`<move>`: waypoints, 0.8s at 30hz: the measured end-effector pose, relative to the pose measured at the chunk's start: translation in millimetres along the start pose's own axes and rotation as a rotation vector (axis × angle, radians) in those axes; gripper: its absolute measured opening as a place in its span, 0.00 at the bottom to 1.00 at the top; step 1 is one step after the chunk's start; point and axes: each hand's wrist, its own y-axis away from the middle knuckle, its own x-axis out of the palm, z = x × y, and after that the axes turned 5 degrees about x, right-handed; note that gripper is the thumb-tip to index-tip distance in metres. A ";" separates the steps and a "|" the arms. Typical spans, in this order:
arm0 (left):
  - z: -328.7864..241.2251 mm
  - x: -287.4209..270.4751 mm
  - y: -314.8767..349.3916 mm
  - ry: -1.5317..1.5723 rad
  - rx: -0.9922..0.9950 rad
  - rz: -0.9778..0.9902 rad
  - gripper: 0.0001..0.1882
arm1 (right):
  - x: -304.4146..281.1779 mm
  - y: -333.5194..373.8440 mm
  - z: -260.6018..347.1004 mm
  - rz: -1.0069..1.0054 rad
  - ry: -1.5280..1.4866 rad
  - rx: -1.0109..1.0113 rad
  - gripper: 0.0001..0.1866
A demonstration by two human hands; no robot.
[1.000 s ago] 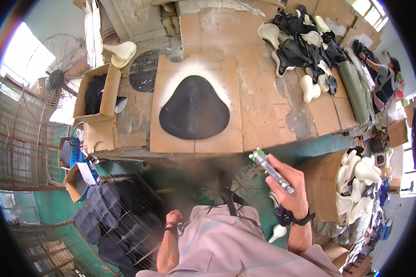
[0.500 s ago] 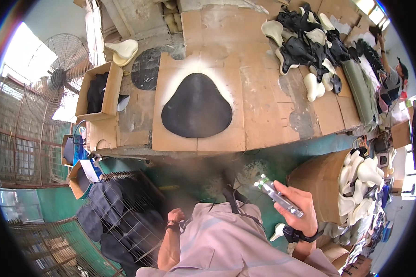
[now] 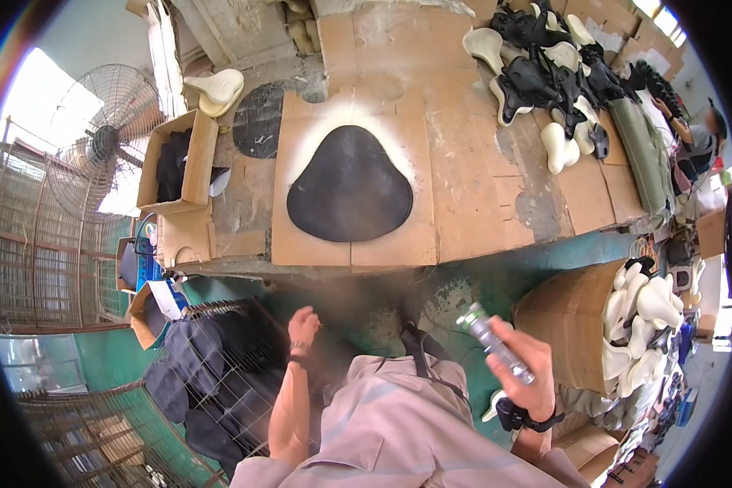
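A spray gun [image 3: 496,346], silver with a green ring near its nozzle, is gripped in my right hand [image 3: 527,370], to the right of my lap and short of the table. My left hand [image 3: 303,329] is raised in front of the table edge, fingers curled in, with nothing visible in them. Ahead lies a black rounded-triangular saddle cover piece [image 3: 350,185], flat on a cardboard sheet [image 3: 419,236]. Pale overspray rings its far and side edges on the cardboard. Neither hand touches the piece.
Left on the table stands a cardboard box [image 3: 195,175] of black pieces beside cream saddle pads [image 3: 218,88]. A wire rack [image 3: 220,390] with black sheets is at my left. Black and cream saddle parts [image 3: 537,81] pile far right; a carton [image 3: 561,325] of pads stands below. Another person [image 3: 691,138] works beyond.
My left hand has risen toward the table, its forearm now stretched further forward. The spray gun and my right hand have shifted only slightly. The black piece lies as before.
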 end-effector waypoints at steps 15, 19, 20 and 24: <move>-146.6 128.9 -148.6 -0.761 0.243 -0.394 0.19 | -29.4 3.3 -7.3 0.092 0.012 0.070 0.31; -158.5 128.6 -146.1 -0.908 0.253 -0.411 0.18 | -35.7 4.7 -15.9 -0.082 0.004 0.120 0.31; -158.9 128.6 -146.9 -0.913 0.272 -0.403 0.17 | -36.3 5.3 -19.5 -0.065 0.001 0.120 0.31; -143.1 129.5 -164.6 -0.767 0.451 -0.444 0.16 | -39.5 7.0 -26.4 -0.010 -0.011 0.130 0.32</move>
